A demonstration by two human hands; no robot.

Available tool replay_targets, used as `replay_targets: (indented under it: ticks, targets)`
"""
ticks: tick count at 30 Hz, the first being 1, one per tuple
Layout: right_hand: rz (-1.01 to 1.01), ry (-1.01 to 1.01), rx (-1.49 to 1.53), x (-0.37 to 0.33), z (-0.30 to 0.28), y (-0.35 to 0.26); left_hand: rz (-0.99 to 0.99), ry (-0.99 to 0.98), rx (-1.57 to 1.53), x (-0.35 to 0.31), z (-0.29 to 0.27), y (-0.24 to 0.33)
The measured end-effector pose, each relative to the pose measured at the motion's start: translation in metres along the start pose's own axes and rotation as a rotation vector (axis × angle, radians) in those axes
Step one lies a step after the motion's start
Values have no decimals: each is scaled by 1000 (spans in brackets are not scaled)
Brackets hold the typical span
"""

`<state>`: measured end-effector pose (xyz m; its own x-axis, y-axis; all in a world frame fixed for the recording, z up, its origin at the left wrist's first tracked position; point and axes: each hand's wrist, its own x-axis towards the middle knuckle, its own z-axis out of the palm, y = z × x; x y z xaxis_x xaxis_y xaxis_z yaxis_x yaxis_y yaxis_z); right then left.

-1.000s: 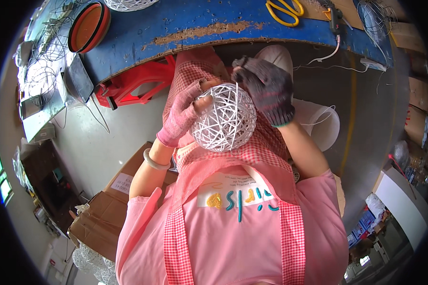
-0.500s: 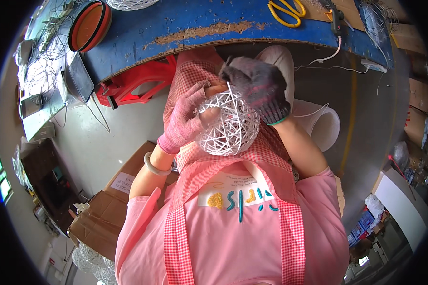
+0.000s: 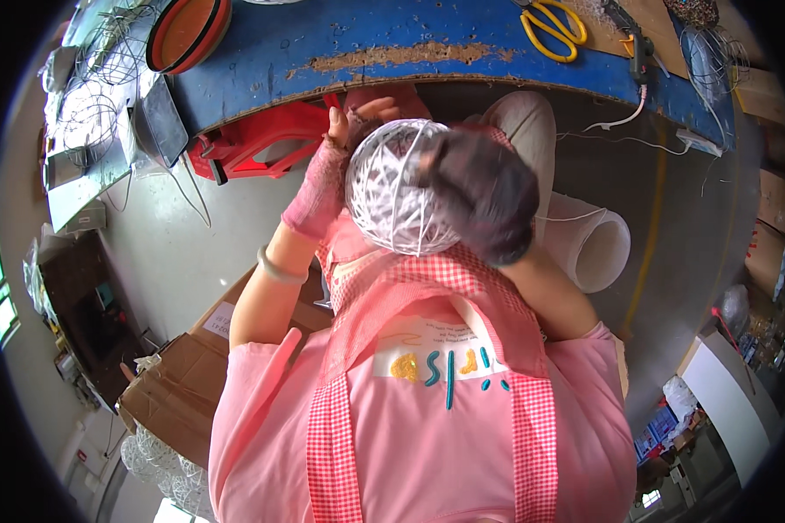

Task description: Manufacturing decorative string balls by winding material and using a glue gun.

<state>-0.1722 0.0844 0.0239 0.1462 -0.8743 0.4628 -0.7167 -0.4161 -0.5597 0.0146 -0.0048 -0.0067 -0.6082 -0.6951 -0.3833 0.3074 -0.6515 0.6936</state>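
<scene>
White ball (image 3: 391, 193) nearer blue table (image 3: 266, 74)

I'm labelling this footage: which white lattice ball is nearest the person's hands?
The white lattice ball between the left hand and right hand; the clustered balls at lower left are by the cardboard box, away from both.

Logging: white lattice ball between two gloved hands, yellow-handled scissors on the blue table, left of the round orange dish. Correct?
Wrong side: the head view shows the yellow-handled scissors on the blue table, right of the round orange dish. The white lattice ball is between the left hand and right hand, both gloved.
</scene>
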Motion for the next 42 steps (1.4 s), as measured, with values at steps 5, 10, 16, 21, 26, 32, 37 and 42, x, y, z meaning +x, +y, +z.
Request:
replay_targets:
  ticks: [5, 10, 16, 21, 26, 32, 37, 42]
  targets:
    - [-103, -5, -60, -53, 10, -6, 14, -255, 399, -1, -18, -25]
    - [-28, 33, -86, -23, -10, 6, 152, -243, 651, -6, 3, -11]
    - [-93, -10, -205, 3, 14, 56, 176, -174, 650, -14, 16, -13]
    - [77, -271, -110, -10, 23, 61, 210, 25, 388, -24, 11, -22]
    - [-7, -19, -215, -7, 18, 44, -43, 19, 52, -25, -21, -41]
    - [-39, 89, -100, -29, 2, 1, 66, -60, 46, 2, -9, -14]
    - [-78, 39, -117, -60, 0, 0, 75, -107, 407, -17, -11, -29]
    - [74, 54, -33, -26, -12, 14, 95, -88, 446, -21, 1, -23]
